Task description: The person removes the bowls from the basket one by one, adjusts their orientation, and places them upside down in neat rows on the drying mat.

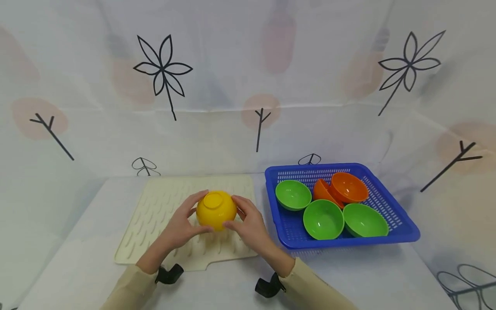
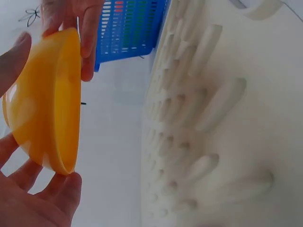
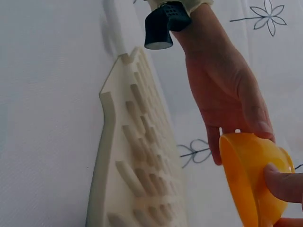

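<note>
Head view: left hand (image 1: 180,225) and right hand (image 1: 251,223), fingers curved partway, grip the inverted yellow bowl (image 1: 216,211) above the pegged mat (image 1: 145,230). Placement appears in hand; the next move calls for level lowering.

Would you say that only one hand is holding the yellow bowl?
No, the left hand and right hand both hold the yellow bowl.

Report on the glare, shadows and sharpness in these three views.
Head: small glints on the green bowls, a soft shadow on the cream pegged mat below the yellow bowl; left wrist: pale glare on that bowl's outer wall, the mat's pegs soft-edged; right wrist: dimmer, greyer overall than the head view.
</note>
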A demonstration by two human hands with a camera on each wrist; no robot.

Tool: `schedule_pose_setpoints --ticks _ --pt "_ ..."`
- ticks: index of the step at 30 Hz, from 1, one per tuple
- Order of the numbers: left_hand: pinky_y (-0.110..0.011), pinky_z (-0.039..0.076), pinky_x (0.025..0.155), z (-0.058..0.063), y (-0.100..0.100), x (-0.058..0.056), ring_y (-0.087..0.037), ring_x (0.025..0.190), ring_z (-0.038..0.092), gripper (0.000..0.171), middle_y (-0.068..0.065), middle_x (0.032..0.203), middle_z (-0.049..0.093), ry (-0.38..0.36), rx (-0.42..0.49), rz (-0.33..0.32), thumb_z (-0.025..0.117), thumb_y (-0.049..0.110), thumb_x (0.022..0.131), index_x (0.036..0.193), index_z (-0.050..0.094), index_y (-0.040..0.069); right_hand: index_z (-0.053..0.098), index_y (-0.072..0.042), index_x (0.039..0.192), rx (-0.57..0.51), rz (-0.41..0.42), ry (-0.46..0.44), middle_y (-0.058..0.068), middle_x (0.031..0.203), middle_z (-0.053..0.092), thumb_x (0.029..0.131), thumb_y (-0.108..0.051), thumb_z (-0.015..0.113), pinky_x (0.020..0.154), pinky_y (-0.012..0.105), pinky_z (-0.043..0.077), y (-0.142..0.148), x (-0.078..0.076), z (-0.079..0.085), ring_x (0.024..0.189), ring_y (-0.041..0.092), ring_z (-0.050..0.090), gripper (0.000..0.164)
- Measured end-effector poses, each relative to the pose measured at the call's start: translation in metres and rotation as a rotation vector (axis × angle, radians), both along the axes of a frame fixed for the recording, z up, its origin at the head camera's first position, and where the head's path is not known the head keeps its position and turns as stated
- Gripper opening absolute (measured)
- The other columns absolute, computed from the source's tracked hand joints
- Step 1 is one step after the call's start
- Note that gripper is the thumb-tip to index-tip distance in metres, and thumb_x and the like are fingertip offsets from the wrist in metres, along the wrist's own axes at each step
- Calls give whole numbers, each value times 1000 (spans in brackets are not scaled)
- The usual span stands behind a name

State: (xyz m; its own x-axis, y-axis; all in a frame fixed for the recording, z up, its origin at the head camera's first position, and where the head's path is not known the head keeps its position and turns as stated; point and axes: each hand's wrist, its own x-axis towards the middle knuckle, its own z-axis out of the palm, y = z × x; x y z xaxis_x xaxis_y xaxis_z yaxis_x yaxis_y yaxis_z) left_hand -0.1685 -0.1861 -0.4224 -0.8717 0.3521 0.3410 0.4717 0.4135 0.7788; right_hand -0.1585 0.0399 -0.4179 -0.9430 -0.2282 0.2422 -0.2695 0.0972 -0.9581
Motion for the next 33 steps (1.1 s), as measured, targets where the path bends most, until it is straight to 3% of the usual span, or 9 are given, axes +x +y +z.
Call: schedule_pose_setpoints --ticks 8,13,18,24,29,33 --pt "-68 29 108 -12 -18 -12 -37 139 34 85 -13 153 38 -90 6 130 85 24 80 150 38 11 48 4 142 -58 2 -33 21 144 44 84 6 74 106 42 42 -35 -23 -18 134 37 46 64" --pt "-66 31 108 -17 -32 -22 -38 137 35 86 -16 150 39 -97 16 220 86 23 80 149 37 6 59 0 134 -57 -93 -80 16 134 53 82 5 78 97 34 51 -60 -36 -21 125 35 55 56" --pt "-65 33 107 -20 -41 -33 -40 137 36 85 -20 149 39 -86 25 313 86 23 80 147 39 3 64 -2 127 33 -156 -69 11 127 58 85 0 77 94 31 53 -80 -48 -26 119 29 59 44" --pt "-64 29 111 -27 -59 -45 -40 138 34 86 -23 151 36 -106 -5 400 85 24 82 149 36 0 62 -1 132 67 -40 -62 11 134 57 89 0 70 100 34 50 -93 -55 -33 126 29 54 44" --pt "-61 23 114 -33 -76 -58 -42 141 29 91 -24 155 29 -196 25 394 82 23 84 153 26 1 49 -7 146 117 85 -133 9 150 46 94 -3 65 105 35 45 -105 -66 -35 136 29 45 55" --pt "-59 23 116 -32 -84 -67 -42 139 30 93 -24 155 27 -247 69 405 80 23 86 154 21 1 41 -16 153 223 142 -171 2 155 40 97 -9 61 106 36 44 -118 -75 -35 136 28 45 60"
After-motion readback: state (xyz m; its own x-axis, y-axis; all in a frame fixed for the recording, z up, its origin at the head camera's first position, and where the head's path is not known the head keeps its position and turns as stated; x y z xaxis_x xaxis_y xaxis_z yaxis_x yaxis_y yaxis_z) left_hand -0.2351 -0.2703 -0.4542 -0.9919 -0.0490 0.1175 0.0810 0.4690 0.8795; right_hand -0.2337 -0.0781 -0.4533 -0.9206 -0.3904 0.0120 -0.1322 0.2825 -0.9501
